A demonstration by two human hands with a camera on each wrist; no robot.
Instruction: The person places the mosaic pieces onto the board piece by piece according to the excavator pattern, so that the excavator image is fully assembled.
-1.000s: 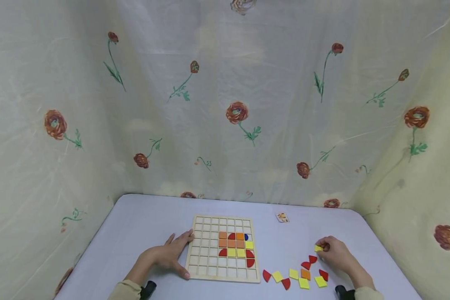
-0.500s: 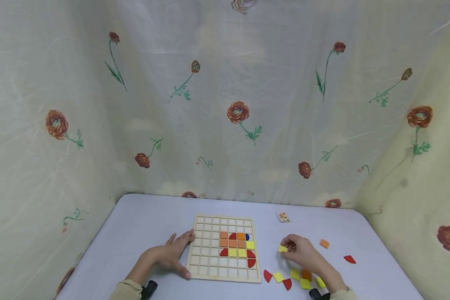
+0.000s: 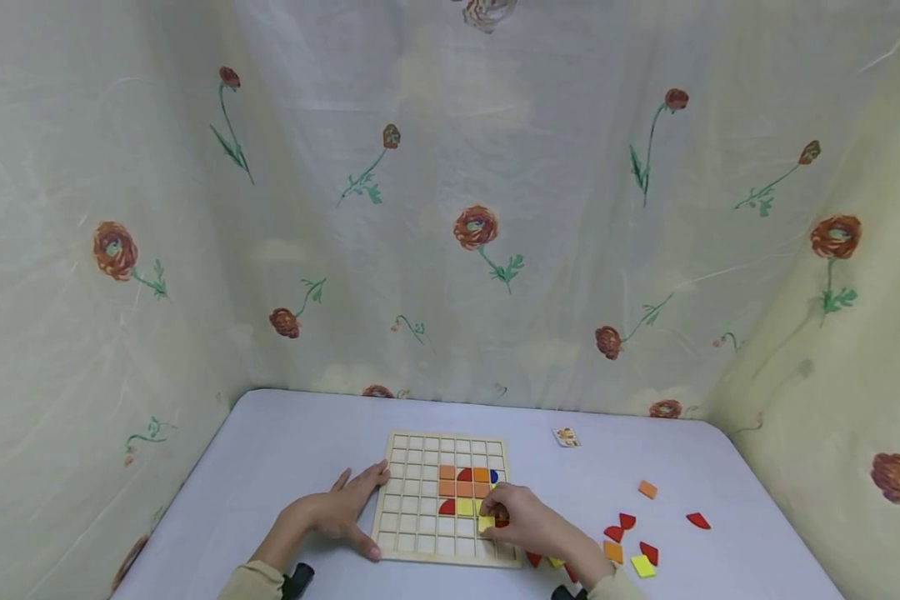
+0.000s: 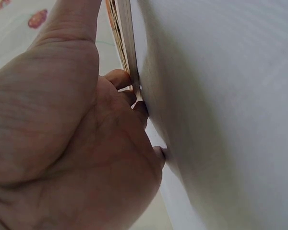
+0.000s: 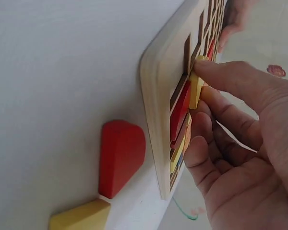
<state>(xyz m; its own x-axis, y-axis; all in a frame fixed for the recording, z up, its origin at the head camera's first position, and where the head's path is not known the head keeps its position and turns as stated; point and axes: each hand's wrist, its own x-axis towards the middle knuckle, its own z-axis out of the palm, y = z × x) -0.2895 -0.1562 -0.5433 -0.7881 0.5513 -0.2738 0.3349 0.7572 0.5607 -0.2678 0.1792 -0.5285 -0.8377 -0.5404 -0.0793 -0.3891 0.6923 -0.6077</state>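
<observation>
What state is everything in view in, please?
Pale wooden grid board: lying flat, partly filled.
Left hand: spread along the board's left edge.
Right hand: pinching a yellow square piece.
Yellow square piece: gripped; seating unclear.
Rightmost red quarter-round piece: lying on the white table.
Farthest loose orange square piece: on the table.
Small printed card: lying flat.
</observation>
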